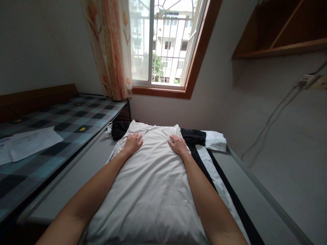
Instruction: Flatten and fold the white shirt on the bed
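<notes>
Nearest: a pale garment (153, 197) is lying lengthwise over the grey tabletop (68, 192), partly covering black-and-white clothing (195, 136); its cloth is creasing diagonally. Handling, judged: it is looking light, soft and limp, not fragile, wrinkling easily. Best hold: probably the two far corners. Farther: left hand (133, 142) and right hand (178, 144) are resting flat near the far edge, fingers loosely spread, visibly pinching nothing. Beyond: the barred window (168, 47) is admitting daylight.
</notes>
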The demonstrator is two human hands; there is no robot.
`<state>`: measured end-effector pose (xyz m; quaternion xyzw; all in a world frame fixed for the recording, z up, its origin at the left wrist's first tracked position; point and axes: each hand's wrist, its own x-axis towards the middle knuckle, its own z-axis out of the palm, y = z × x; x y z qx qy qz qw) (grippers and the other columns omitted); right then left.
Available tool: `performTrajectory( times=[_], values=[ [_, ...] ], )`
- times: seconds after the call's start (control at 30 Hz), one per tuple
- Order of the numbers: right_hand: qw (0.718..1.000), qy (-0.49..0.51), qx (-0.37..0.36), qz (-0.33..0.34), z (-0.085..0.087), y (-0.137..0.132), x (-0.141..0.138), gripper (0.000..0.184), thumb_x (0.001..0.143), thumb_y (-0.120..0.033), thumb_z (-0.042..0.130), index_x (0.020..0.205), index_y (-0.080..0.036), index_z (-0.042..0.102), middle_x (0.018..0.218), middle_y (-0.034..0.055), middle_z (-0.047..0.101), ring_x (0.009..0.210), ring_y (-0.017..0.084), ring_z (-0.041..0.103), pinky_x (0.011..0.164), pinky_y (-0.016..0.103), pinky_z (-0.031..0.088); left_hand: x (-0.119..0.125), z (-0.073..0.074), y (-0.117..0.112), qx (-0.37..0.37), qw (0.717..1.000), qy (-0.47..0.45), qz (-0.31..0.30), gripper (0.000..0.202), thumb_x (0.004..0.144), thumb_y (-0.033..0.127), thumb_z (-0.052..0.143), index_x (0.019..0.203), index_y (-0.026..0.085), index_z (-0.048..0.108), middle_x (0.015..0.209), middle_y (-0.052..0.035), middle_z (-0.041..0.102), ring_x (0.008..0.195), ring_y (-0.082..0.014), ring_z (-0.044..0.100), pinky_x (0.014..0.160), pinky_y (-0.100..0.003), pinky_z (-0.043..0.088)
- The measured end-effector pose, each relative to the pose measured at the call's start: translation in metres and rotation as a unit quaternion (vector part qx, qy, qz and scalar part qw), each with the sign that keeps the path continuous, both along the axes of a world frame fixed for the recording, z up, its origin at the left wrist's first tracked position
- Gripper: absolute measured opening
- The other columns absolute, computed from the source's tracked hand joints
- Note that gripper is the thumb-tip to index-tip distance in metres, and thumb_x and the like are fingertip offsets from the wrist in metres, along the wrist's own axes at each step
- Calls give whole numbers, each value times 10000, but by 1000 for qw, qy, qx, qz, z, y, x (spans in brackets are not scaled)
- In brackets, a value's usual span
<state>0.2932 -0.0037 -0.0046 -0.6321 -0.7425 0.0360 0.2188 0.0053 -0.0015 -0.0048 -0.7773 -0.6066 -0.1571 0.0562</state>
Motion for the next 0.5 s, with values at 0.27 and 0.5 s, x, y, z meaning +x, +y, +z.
performTrajectory(
  times=[0.27, 0.5],
  values=[
    [1000, 4, -1, 1, 0, 0, 0, 408, 910, -384, 537, 1274, -225, 626, 1392, 110, 564, 1332, 247, 461, 1128, 432, 278, 0, -1, 1, 1, 1000, -5, -1, 425, 937, 346, 416, 1280, 185, 608, 1414, -134, 538, 1336, -290, 450, 1130, -474, 294],
    [1000, 6, -1, -1, 0, 0, 0, 416, 906, -387, 539, 1282, -230, 623, 1395, 106, 562, 1332, 248, 461, 1125, 434, 282, -1, -2, 2, 1, 1000, -1, -1, 425, 939, 354, 409, 1281, 194, 605, 1412, -126, 541, 1334, -281, 452, 1129, -468, 296]
  ],
)
